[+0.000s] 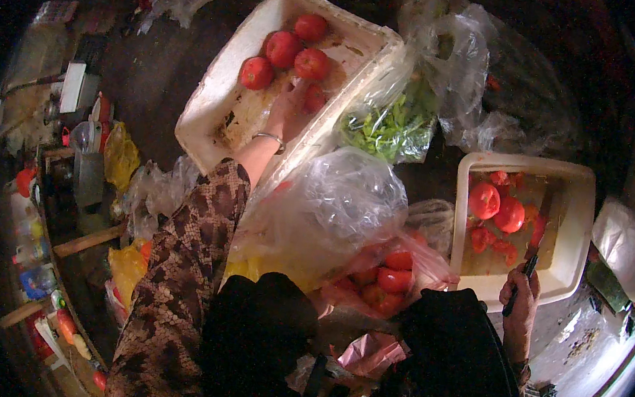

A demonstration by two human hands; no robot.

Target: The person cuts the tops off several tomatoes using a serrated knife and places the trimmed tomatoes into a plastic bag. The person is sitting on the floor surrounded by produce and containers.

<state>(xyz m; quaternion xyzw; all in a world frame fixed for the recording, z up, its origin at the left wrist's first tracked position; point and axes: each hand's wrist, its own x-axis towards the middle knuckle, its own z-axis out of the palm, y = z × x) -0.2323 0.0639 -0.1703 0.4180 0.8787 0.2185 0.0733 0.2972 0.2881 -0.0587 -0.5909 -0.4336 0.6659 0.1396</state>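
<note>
My left hand (290, 107), with a metal bangle at the wrist, reaches into a white foam box (203, 117). Its fingers curve around a tomato (315, 98), partly hidden by the hand. Several other whole tomatoes (283, 49) lie just beyond it in the box. On the right, my right hand (523, 296) grips a knife (530, 265) by its black handle. The blade extends over a white plastic basin (459, 243), its lower part red. Inside the basin are two larger tomatoes (509, 215) with cut spots and several small red tomato pieces (482, 239).
Between box and basin lie a clear plastic bag of green leaves (387, 125) and a crumpled clear bag (346, 189). A pink bag of tomatoes (386, 282) sits close before my knees. Left, a yellow bag (121, 155) and cluttered shelf goods (37, 283) line the side.
</note>
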